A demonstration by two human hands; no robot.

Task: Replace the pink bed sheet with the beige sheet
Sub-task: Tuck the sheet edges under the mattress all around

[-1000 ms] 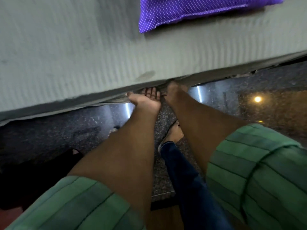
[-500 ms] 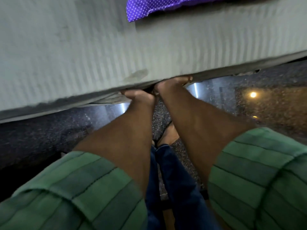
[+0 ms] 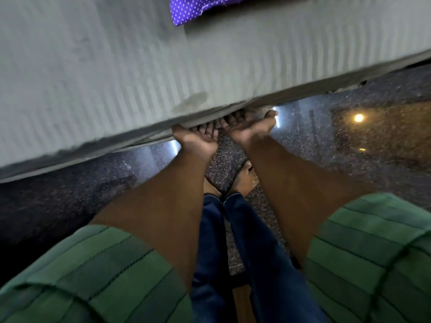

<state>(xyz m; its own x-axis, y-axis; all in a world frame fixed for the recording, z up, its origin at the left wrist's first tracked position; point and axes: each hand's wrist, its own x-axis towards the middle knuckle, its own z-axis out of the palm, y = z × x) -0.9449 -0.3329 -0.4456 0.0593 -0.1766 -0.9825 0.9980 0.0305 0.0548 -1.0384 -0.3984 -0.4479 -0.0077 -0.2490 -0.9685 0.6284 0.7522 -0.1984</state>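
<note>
Seemingly at the tucking step, both palm-up hands, left hand and right hand, fingers spread, push the beige sheet under the mattress edge; next, smoothing along.

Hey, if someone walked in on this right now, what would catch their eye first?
Probably the two hands, left hand and right hand, palms up with fingers reaching under the edge of the striped beige sheet at centre. Next, the purple dotted pillow at the top edge.
</note>
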